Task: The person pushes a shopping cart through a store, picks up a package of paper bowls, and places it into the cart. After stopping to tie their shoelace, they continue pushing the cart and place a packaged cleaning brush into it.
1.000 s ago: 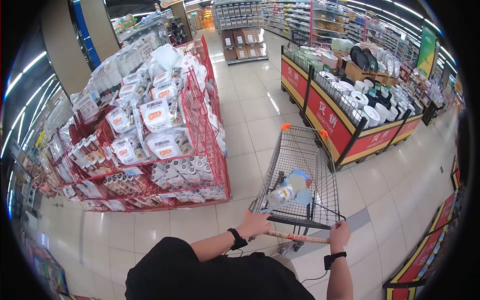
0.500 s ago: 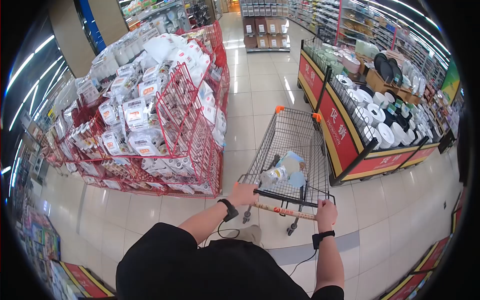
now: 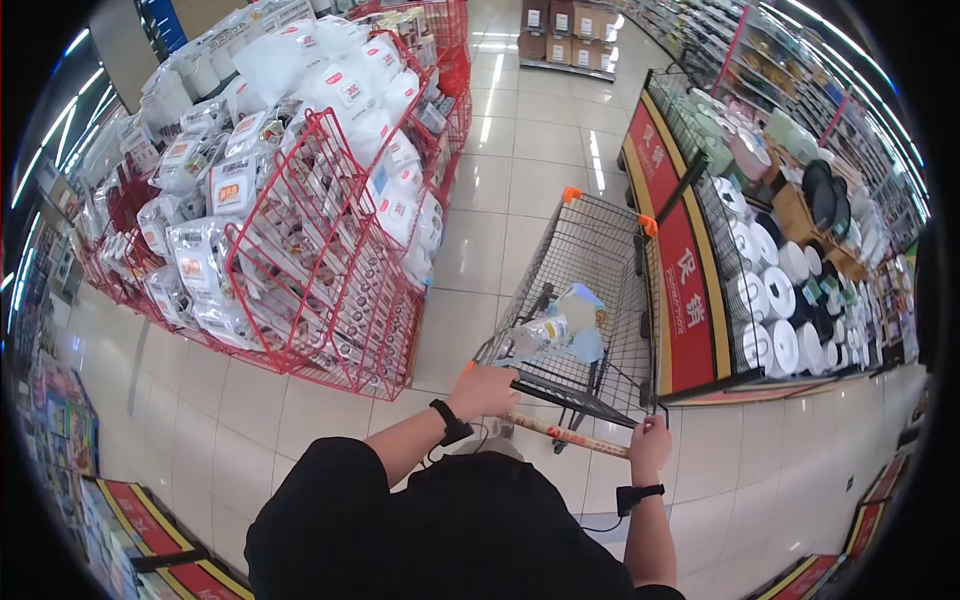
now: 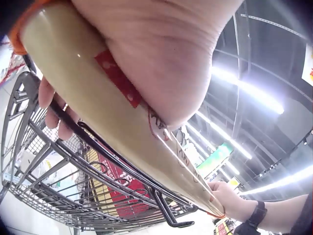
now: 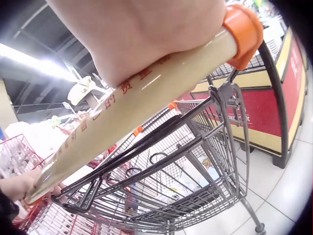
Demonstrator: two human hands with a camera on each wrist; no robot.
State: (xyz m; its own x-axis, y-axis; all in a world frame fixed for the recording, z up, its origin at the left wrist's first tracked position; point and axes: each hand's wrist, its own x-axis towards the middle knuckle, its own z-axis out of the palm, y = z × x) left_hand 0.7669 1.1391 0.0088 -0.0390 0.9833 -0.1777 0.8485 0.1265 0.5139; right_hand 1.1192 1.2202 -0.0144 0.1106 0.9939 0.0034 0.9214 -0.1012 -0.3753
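Both hands are on the pale handle [image 3: 570, 436] of a wire shopping cart [image 3: 585, 240] with orange front corners. Near its left end, my left hand [image 3: 483, 392] grips the bar; in the left wrist view its palm heel lies over the handle [image 4: 98, 93] and its fingers [image 4: 51, 110] show beyond it. My right hand [image 3: 650, 447] is curled round the right end, the palm over the printed bar in the right wrist view, beside an orange end cap [image 5: 243, 36]. Inside the cart lie a clear package with a label [image 3: 541, 334] and a light-blue package [image 3: 582, 298].
On the left stands a red wire bin [image 3: 330, 270] piled with white plastic-wrapped packs. Close along the cart's right side runs a red and yellow promotion stand [image 3: 682, 290] holding stacked plates and bowls [image 3: 775, 300]. A tiled aisle [image 3: 492, 200] leads to a brown box display [image 3: 570, 40].
The cart has rolled forward between the red bin and the promotion stand, which both now sit nearer. Both hands keep their hold on the handle.
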